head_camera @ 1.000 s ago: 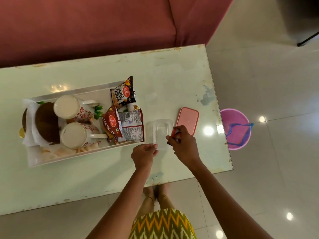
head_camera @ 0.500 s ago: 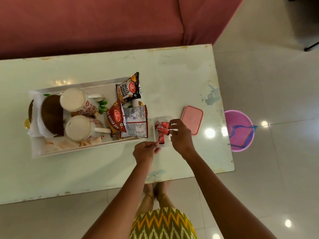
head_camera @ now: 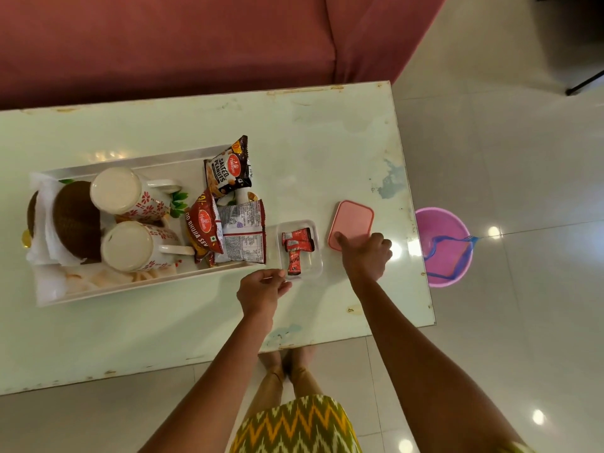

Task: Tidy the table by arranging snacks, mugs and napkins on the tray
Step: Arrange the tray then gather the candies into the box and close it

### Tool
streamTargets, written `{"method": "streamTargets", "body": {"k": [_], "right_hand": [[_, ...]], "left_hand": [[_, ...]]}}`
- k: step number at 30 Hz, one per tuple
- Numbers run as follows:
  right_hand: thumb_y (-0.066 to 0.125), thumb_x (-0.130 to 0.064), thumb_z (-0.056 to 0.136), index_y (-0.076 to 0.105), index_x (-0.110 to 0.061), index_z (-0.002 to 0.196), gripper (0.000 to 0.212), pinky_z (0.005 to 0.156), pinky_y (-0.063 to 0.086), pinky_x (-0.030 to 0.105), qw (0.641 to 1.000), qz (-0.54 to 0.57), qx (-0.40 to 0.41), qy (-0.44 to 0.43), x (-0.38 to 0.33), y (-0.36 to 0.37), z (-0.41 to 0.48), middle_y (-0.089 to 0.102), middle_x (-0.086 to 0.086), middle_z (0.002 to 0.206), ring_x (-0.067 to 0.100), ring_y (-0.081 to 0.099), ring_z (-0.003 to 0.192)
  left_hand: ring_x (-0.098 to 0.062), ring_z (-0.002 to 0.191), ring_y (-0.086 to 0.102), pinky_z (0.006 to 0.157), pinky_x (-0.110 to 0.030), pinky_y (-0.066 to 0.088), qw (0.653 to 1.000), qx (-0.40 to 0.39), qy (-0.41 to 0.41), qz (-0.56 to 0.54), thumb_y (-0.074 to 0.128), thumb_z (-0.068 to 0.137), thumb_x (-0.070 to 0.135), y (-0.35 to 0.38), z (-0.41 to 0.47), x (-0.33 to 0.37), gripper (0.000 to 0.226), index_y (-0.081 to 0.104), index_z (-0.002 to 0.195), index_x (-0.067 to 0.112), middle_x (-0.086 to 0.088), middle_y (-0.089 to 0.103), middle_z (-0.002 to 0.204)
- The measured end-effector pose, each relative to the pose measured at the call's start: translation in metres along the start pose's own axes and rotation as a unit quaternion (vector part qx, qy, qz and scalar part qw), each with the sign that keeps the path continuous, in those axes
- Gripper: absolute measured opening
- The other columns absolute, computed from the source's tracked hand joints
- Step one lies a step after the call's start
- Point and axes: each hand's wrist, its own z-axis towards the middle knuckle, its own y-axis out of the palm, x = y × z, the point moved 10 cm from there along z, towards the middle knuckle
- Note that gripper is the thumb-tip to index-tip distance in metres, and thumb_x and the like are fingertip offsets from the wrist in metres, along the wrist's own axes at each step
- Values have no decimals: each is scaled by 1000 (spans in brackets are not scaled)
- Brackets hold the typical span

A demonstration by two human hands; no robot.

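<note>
On the table [head_camera: 327, 125], at far left, we see the tray [head_camera: 137, 165] holding white napkins [head_camera: 42, 220] wrapped around brown bowls [head_camera: 75, 217], then two floral mugs [head_camera: 124, 194] lying on their sides, then snack packets [head_camera: 228, 171] crowded at the tray's right end, one leaning over the rim. Just right of the tray sits a clear box [head_camera: 315, 253] with small red sachets [head_camera: 295, 243] inside. Our left hand [head_camera: 261, 289] rests at the box's near corner, fingers curled loosely together, holding nothing we can make out. Our right hand [head_camera: 364, 256] lies on the near edge of the pink lid [head_camera: 353, 220], thumb spread, fingers bent onto it. A pink bucket [head_camera: 438, 230] stands on the floor beyond the table.
</note>
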Motion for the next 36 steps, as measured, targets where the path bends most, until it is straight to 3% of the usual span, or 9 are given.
{"method": "streamTargets", "body": {"k": [8,14,16,18,20,25,27,32,36], "right_hand": [[85,-32,59,40,1,118,80,92,43,42,998,36,3,47,-4,10,16,47,18,122,34,45,112],[56,-10,87,57,-1,95,13,82,54,40,986,155,20,-50,-27,-12,-9,61,17,100,26,58,84],[49,-9,92,59,-3,93,12,70,55,37,979,136,38,-146,-41,-22,-35,64,11,88,19,57,72],[46,-2,92,54,-3,117,26,78,52,32,961,104,35,-255,-54,-25,-69,64,7,102,17,59,85],[45,5,90,36,-4,137,49,93,45,39,947,68,-2,-315,-58,-11,-96,55,15,128,26,54,111],[48,3,88,12,-2,144,66,110,15,58,932,-65,-93,-345,-58,43,-117,17,21,153,37,11,143],[50,-1,89,-2,-6,145,76,111,0,61,928,-95,-124,-337,-56,61,-117,1,19,156,37,-6,143],[28,-33,99,-1,-8,146,60,113,2,59,905,-192,-135,-354,-57,75,-114,-4,16,156,36,-11,142],[40,-10,97,2,-6,145,62,115,9,58,877,-199,-163,-406,-53,76,-122,-8,14,155,30,-21,137]], "left_hand": [[-30,79,67,61,-18,56,1000,2,6,8,65,81,4,-1,-1,3,19,65,97,-5,-19,67,90],[-17,65,64,66,-24,57,1000,3,-1,16,66,81,8,-2,-2,1,16,67,95,0,-7,66,74],[-14,64,63,63,-21,56,1000,6,3,26,66,81,8,-3,-2,-1,16,68,96,2,-8,67,78],[-14,66,63,66,-24,56,999,9,8,38,66,81,6,-3,-3,-2,20,67,100,2,-11,68,85],[-17,70,64,74,-32,57,999,11,11,47,65,81,5,-2,-4,-3,25,66,106,2,-15,69,93],[-21,76,66,81,-38,57,998,0,26,63,64,82,3,2,-8,2,30,65,112,9,-17,70,104],[-23,81,67,82,-40,57,997,-4,35,75,62,83,3,3,-8,5,31,64,114,11,-16,70,108],[-25,93,64,90,-40,54,992,17,53,112,52,89,5,-1,-10,11,29,66,113,13,-13,65,121],[-21,77,65,75,-31,57,996,-7,31,86,54,88,1,1,-7,6,30,65,114,11,-15,69,109]]}}
